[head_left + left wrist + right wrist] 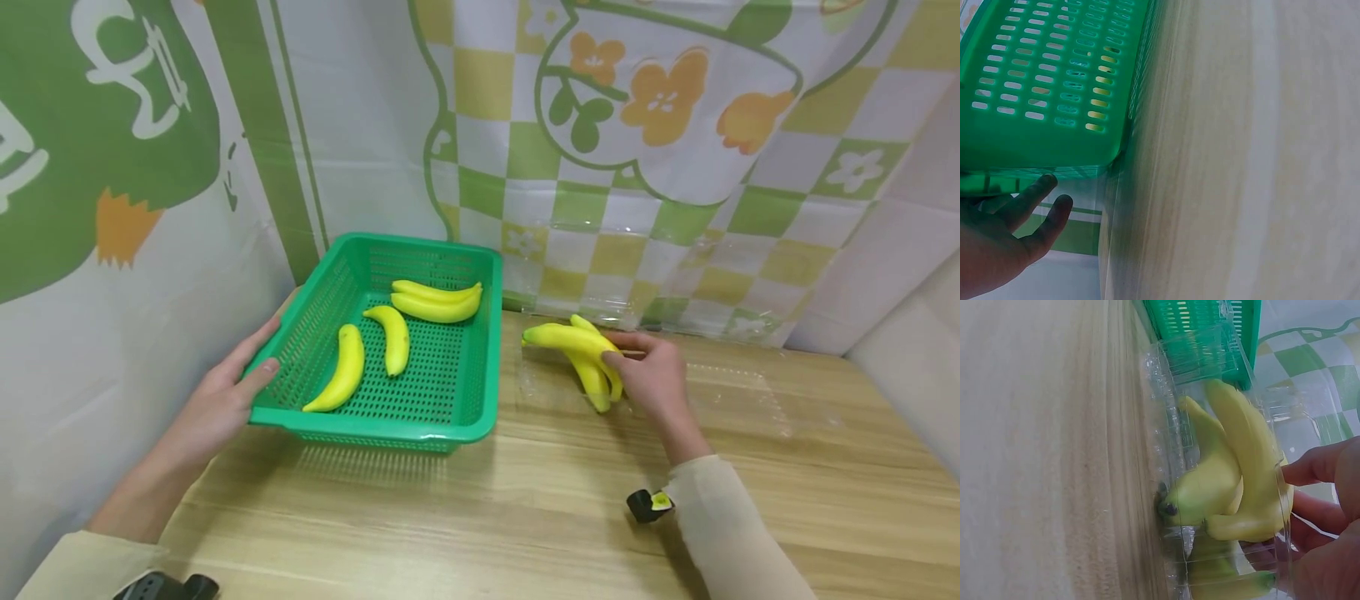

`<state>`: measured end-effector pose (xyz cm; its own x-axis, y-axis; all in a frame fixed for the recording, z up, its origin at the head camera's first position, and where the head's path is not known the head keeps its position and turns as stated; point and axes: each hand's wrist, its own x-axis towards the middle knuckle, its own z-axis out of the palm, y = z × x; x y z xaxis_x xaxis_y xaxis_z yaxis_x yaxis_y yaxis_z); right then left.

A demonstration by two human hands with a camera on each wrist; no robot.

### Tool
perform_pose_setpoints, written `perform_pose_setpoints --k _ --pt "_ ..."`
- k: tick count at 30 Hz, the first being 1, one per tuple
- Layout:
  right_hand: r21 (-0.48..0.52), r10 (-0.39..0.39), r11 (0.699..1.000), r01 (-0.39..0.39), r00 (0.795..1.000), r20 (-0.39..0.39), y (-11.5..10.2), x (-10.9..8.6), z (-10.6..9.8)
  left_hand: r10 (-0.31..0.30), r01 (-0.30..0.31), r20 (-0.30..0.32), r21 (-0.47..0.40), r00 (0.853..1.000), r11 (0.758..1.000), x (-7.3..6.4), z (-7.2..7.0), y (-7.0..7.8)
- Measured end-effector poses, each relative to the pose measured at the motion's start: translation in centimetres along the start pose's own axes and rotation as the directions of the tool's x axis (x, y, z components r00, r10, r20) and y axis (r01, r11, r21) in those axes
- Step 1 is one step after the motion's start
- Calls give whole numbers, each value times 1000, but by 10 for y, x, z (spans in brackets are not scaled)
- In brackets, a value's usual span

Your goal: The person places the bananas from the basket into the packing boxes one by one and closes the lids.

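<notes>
A green plastic basket (pixel 474 429) holds several yellow bananas, including two singles (pixel 347 371) and a joined pair (pixel 438 304). At its left side is my left hand (pixel 221 396), thumb at the rim. In the left wrist view two fingers reach nearly straight against the basket (pixel 1041 134). My right hand (pixel 656 375) pinches a banana (pixel 573 339) over a clear plastic box (pixel 750 392), thumb near, fingers behind. More bananas lie crossed under it; in the right wrist view a lower banana (pixel 1207 481) shows inside the clear walls, with another one below.
Box and basket stand side by side on a wood-grain table (pixel 525 517), close to a patterned cloth wall (pixel 495 158). The box's transparent lid (pixel 637 258) stands raised against this cloth. Another printed cloth (pixel 172 275) closes off the left side.
</notes>
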<state>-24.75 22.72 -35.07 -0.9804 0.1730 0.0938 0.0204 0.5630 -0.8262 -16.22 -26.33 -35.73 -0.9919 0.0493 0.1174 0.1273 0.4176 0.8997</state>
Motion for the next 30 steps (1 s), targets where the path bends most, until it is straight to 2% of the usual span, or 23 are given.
perform_pose_setpoints --k 11,30 --pt "-17 -42 999 42 999 -20 0 -2 3 -11 11 8 -3 1000 1000 -1 0 0" --pt "-19 -63 998 64 997 47 1 -3 0 -11 11 17 10 1000 1000 0 0 0"
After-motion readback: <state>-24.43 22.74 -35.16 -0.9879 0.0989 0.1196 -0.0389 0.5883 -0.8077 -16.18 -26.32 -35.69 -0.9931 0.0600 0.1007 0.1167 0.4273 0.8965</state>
